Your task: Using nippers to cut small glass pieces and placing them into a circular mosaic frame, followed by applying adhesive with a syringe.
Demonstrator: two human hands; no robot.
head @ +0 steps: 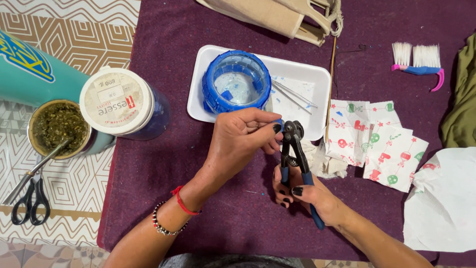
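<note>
Head view, only one. Right hand [302,191] wraps the blue handles of the nippers [292,149], squeezing them narrow; tool's long axis runs from the palm up and slightly left, head at the far end. Left hand [243,139] pinches something small at the nipper head. The piece itself is hidden behind the fingertips, so can't tell what it is. Jaws look nearly closed on that spot. Left hand is the nearer one to the blue mosaic-covered jar [237,82], which sits just beyond the pinch, touching distance above the knuckles, upright in a white foam tray [208,106]. Two thin metal picks [293,96] lie in the tray, up and right of the nipper head.

Packages and labels: left of the grip, a round tub with a white lid [116,101] carrying a printed paper label, red and grey lettering, blue body below. Further left, a cup of green herb with a metal straw [57,129], and black scissors [30,201] below it. Right of the grip, white napkin squares [382,144] with red and green festive prints; beyond them a blue-pink brush [419,62].
</note>
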